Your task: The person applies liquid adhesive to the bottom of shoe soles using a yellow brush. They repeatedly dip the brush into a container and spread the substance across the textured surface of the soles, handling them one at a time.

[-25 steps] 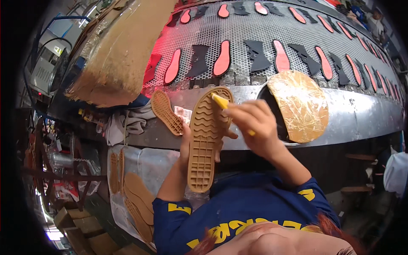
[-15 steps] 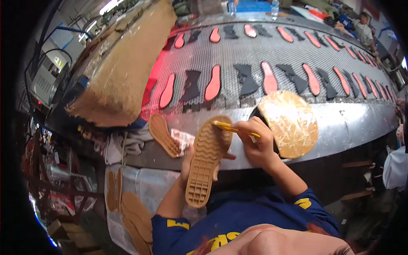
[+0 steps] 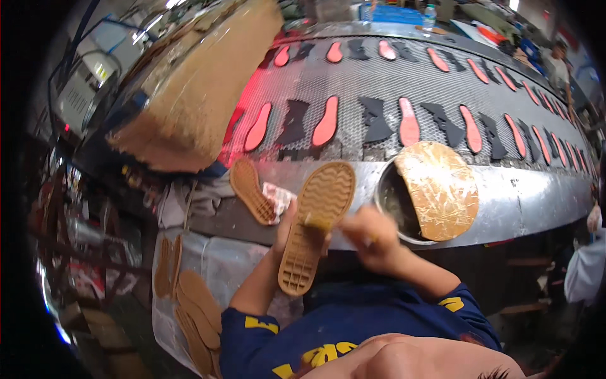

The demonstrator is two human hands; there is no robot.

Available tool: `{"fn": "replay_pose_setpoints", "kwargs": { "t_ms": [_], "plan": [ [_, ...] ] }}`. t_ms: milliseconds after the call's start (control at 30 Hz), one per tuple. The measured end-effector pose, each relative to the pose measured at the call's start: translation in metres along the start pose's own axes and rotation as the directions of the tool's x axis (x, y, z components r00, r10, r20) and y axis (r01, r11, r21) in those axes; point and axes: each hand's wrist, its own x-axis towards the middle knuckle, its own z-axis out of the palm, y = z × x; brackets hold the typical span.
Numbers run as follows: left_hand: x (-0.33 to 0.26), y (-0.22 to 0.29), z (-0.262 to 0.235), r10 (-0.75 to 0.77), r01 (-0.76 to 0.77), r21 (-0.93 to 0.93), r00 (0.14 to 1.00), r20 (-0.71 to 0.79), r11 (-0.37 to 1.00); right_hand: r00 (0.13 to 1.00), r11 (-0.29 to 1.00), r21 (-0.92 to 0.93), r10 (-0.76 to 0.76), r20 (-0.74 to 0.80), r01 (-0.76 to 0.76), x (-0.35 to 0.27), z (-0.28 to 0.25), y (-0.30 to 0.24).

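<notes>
My left hand (image 3: 285, 222) grips a tan rubber shoe sole (image 3: 315, 221) from behind, tread side facing me, toe pointing up toward the conveyor. My right hand (image 3: 372, 239) is closed on a yellow-handled brush (image 3: 319, 222) whose tip rests on the middle of the sole. Just right of my hand stands a round metal pot (image 3: 394, 205) half covered by a glue-crusted tan lid (image 3: 440, 189). A second tan sole (image 3: 252, 189) lies on the bench to the left.
A metal mesh conveyor (image 3: 353, 82) carries several red insoles and black shoe pieces. A big tan-wrapped machine housing (image 3: 196, 95) sits at upper left. Several more soles (image 3: 189, 309) lie stacked on a white sheet lower left. Another person (image 3: 587, 265) stands at the right edge.
The brush has moved from the sole's toe end down to its middle, and my right hand has dropped lower. The sole stays held upright in my left hand.
</notes>
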Motion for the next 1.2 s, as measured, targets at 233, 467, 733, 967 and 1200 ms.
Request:
{"fn": "replay_pose_setpoints", "kwargs": {
  "t_ms": [233, 467, 733, 967, 1200],
  "plan": [
    [0.01, -0.005, -0.018, -0.052, 0.065, -0.099, 0.99, 0.129, 0.993, 0.965, 0.926, 0.277, 0.262, 0.024, -0.258, 0.001, 0.009, 0.018],
    [0.033, -0.018, -0.039, -0.111, 0.155, -0.184, 0.966, 0.232, 0.971, 0.976, 0.984, 0.163, 0.033, 0.215, -0.069, -0.021, 0.01, -0.019],
    [0.056, -0.025, -0.032, -0.016, -0.002, 0.129, 0.99, 0.139, 0.992, 0.561, 0.84, 0.495, 0.526, -0.64, -0.222, -0.076, -0.099, 0.032],
    [0.209, 0.117, -0.001, 0.465, -0.464, 0.051, 0.866, -0.184, 0.884, 0.662, 0.824, 0.541, 0.501, -0.557, -0.169, -0.077, -0.099, 0.001],
    [0.125, -0.004, -0.02, 0.467, -0.164, 0.964, 0.849, 0.247, -0.211, 0.663, 0.852, 0.348, 0.523, -0.536, -0.391, -0.097, -0.105, 0.014]
  ]
}}
